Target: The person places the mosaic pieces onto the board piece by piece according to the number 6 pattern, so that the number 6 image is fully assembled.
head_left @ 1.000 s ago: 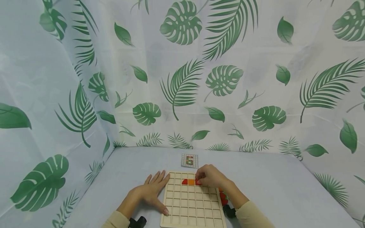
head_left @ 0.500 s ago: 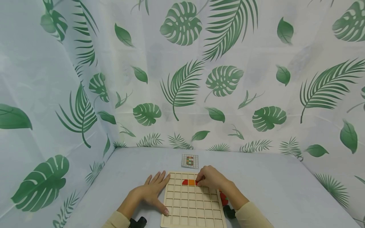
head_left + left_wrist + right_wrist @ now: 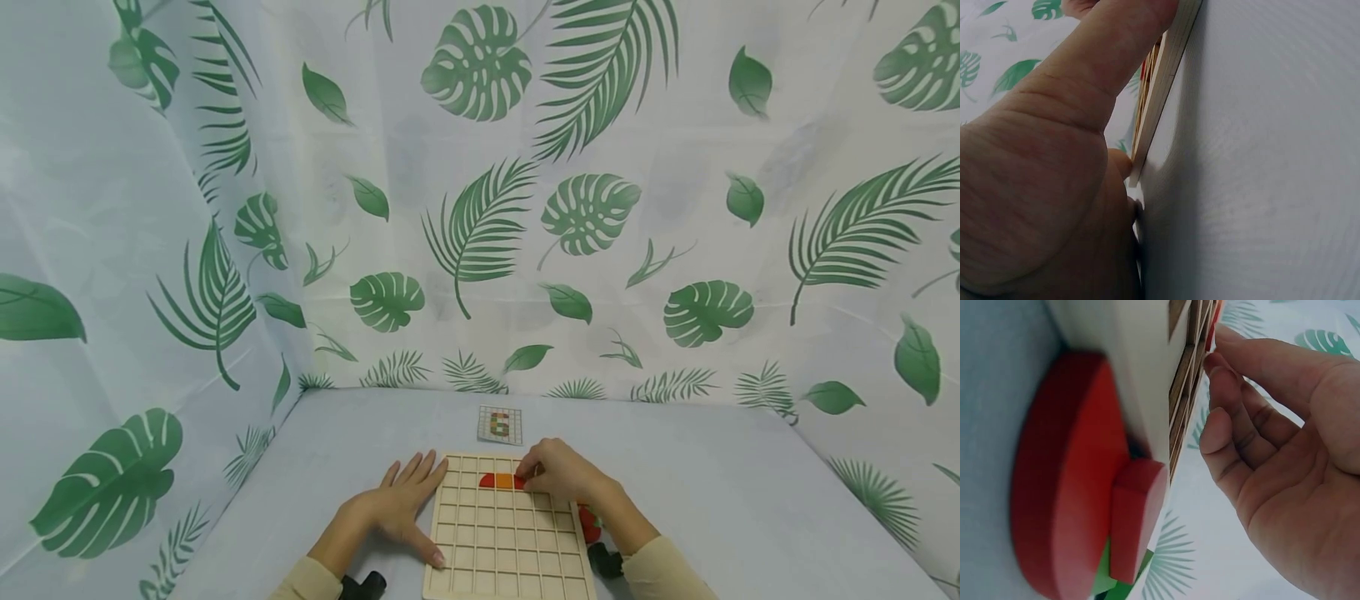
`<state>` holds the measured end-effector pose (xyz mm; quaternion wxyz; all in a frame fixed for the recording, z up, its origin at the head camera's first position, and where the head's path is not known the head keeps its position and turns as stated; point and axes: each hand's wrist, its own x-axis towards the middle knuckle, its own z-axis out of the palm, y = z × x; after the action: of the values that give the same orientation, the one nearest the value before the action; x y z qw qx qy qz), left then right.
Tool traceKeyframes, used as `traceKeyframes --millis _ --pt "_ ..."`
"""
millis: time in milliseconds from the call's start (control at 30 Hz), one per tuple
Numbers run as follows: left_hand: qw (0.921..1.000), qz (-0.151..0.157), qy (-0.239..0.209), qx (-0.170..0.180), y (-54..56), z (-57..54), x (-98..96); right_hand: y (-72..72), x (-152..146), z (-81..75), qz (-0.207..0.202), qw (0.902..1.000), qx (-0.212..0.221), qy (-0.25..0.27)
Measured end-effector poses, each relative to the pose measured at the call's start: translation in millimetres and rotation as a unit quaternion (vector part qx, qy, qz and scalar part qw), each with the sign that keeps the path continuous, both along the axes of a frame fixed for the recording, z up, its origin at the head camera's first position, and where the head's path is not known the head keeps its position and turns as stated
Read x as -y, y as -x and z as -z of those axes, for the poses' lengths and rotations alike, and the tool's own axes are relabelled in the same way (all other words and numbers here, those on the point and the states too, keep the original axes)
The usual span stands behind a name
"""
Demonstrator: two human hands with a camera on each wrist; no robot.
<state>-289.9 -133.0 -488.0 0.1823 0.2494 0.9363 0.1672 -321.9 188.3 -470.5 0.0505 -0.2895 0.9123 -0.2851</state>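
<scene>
A pale wooden grid board (image 3: 495, 537) lies on the table in front of me. In one of its upper rows sit a red piece with a rounded corner (image 3: 487, 481) and an orange square (image 3: 504, 481). Directly right of the orange one, my right hand (image 3: 561, 469) pinches a second red piece (image 3: 518, 482) between thumb and index finger, partly hidden by the fingertips. My left hand (image 3: 393, 506) rests along the board's left edge, fingers spread and thumb touching the rim; the left wrist view shows that thumb (image 3: 1094, 69) against the board's side.
Behind the board lies a small card (image 3: 499, 425) with a coloured figure on a grid. Loose red and green pieces lie beside the board's right edge, among them a curved red block (image 3: 1079, 481). A leaf-patterned cloth (image 3: 480, 208) hangs around the table.
My right fingertips have settled very slightly lower over the red piece. The left hand and the other pieces on the board stay put.
</scene>
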Motion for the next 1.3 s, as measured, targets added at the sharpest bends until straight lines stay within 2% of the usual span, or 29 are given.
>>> traceKeyframes --millis 133,400,833,1133,1300 --pt "1.0000 0.001 0.003 -0.001 2.0 0.2 1.0 -1.0 -3.6 -2.8 0.015 0.9998 0.003 0.015" --pt "1.0000 0.000 0.001 -0.003 2.4 0.9 1.9 -0.3 -13.6 -11.6 0.028 0.9988 -0.033 0.024" --pt "1.0000 0.004 0.000 -0.006 2.6 2.0 3.2 -1.6 -30.1 -18.4 0.036 0.9987 -0.026 0.024" --pt "1.0000 0.002 -0.002 -0.002 2.1 1.5 2.7 -1.3 -42.1 -18.0 0.029 0.9987 -0.030 0.030" --pt "1.0000 0.003 -0.003 -0.001 2.6 1.8 2.1 -1.8 -50.0 -17.3 0.039 0.9988 -0.022 0.021"
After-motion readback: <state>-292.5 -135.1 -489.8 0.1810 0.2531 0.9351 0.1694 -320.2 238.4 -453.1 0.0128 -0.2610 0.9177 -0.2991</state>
